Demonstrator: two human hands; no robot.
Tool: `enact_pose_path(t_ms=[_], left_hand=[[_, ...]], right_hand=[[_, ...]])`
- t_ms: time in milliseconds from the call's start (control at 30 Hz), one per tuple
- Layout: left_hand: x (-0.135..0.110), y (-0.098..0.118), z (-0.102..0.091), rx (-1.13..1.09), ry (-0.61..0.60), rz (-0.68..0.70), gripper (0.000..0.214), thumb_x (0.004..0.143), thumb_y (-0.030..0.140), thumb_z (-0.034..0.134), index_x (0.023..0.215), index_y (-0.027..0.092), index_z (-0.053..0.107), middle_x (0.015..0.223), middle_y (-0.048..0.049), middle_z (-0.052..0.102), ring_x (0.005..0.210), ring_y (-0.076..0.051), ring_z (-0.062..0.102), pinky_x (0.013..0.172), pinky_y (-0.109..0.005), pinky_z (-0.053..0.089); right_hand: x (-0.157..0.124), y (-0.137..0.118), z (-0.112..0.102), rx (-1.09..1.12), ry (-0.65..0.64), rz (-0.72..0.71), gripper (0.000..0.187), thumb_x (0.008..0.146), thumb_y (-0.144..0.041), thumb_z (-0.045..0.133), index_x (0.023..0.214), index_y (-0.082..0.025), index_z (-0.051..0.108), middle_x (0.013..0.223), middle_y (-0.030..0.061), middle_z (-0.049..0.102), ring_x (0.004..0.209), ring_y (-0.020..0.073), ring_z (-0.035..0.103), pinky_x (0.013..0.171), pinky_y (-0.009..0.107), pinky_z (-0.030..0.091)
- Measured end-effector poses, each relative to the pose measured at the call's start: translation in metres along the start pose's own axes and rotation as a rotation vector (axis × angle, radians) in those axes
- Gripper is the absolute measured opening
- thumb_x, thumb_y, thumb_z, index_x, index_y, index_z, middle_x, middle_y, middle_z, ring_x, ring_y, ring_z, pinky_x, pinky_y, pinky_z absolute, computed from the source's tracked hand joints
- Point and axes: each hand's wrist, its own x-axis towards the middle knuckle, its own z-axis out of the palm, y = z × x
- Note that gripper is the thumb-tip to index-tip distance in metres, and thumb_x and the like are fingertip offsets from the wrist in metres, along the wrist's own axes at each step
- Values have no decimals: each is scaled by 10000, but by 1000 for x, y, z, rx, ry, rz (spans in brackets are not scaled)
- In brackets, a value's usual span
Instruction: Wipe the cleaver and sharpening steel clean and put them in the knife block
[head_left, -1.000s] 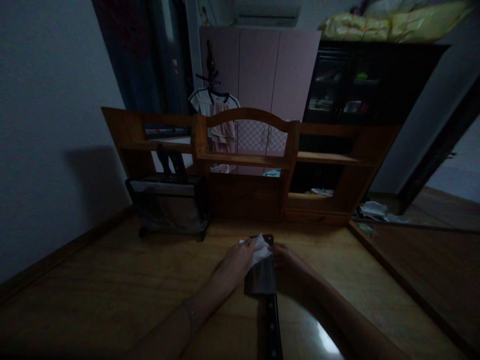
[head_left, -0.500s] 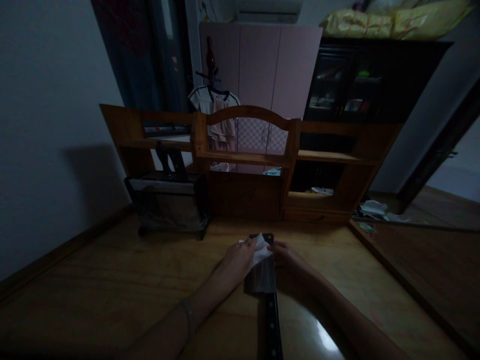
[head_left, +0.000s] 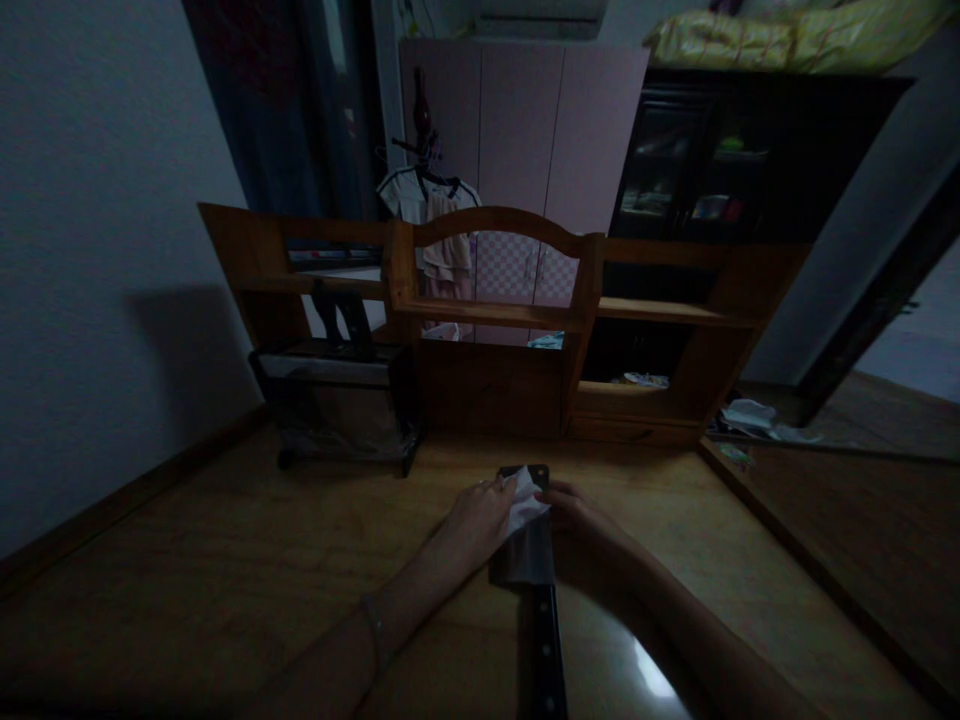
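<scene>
Yellow-brown wooden tabletop (head_left: pixel 300 560): layout same as a second ago. Boxy black knife rack (head_left: pixel 337 405), far left, unmoved. Broad steel cleaver with black riveted handle (head_left: pixel 536 568) still flat at centre, handle near, blade far. Left hand (head_left: pixel 474 522), fingers bunched on tissue, has crept slightly right. Right hand (head_left: pixel 576 508), fingers narrow at blade's right edge; can't tell if gripping. Crumpled white tissue (head_left: pixel 528 510) still on far blade, nudged right.

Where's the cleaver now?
Head view, lower centre: the cleaver lies on the wooden tabletop, partly under white tissue, the knife holder beyond it to the left.
</scene>
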Motion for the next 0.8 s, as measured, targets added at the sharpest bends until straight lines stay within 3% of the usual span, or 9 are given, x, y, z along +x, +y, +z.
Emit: enact_pose_path(t_ms=[800], left_hand=[[0,0,-1,26,21,-3,341,859,105,428,1180,169,525,1102,-108,672,948,-231,647,813,-314,491]], right_hand=[[-8,-10,9,-9,19,1,300,766,-321,708,1004,-139,708,941,99,711,788,226,653,716,323,491]])
